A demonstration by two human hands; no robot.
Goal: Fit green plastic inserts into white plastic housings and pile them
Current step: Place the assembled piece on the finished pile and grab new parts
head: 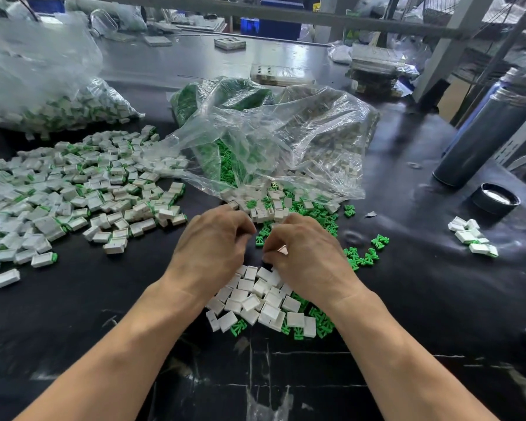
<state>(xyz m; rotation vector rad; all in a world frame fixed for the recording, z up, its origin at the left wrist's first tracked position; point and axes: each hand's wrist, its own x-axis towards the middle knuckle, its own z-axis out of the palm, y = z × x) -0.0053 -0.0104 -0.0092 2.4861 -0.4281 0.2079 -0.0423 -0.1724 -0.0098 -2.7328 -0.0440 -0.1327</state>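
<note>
- We are mid-assembly: our left hand [213, 241] and right hand [301, 250] meet knuckle to knuckle over the black table [104, 314], fingers curled inward toward each other.
- We judge that an insert is being pressed into a housing between the fingertips, but the part itself is hidden behind the fingers, so we cannot tell what either hand pinches.
- Loose white housings [255, 302] lie just under our wrists, with green inserts [321, 323] mixed in at their right edge and more scattered beyond the hands.
- The open bag [286, 138] spills both kinds of part just ahead of us.
- Finished pieces form the pile [73, 189] on our left, well apart from the loose stock.
- Next, we think, the joined piece goes left onto the pile; then each hand must pick a fresh part, housing and insert, and line them up squarely before pushing.
</note>
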